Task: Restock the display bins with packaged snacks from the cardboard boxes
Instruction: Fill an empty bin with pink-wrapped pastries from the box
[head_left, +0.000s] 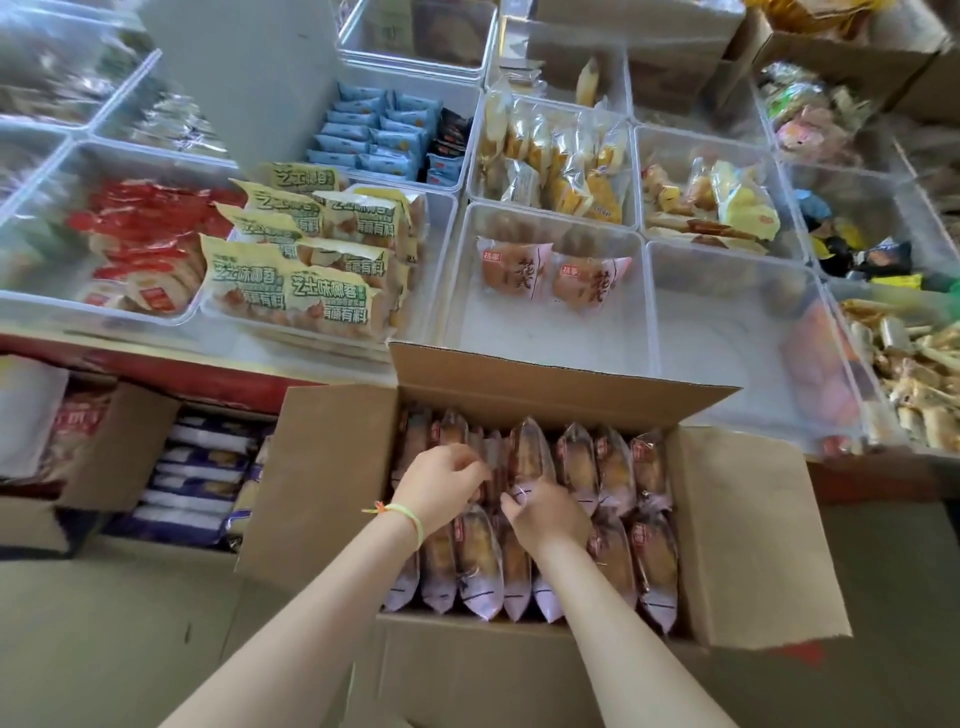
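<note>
- Head view: a person is reaching both hands into an open cardboard box (332, 467) packed with upright pink bread packets (613, 462). The left hand (441, 486) is curling its fingers onto the packet tops; the right hand (545, 514) is pinching one wrapper edge.
- The packets are sitting tightly, so a pull on thin film is likely risking a torn wrapper or dragging neighbours out with it.
- The target clear bin (550, 358), just beyond the box's raised back flap (519, 374), is holding only two matching packets (556, 278).
- The flap and bin rim are standing between box and bin; a low carry could be snagging there. Room above appears open.
</note>
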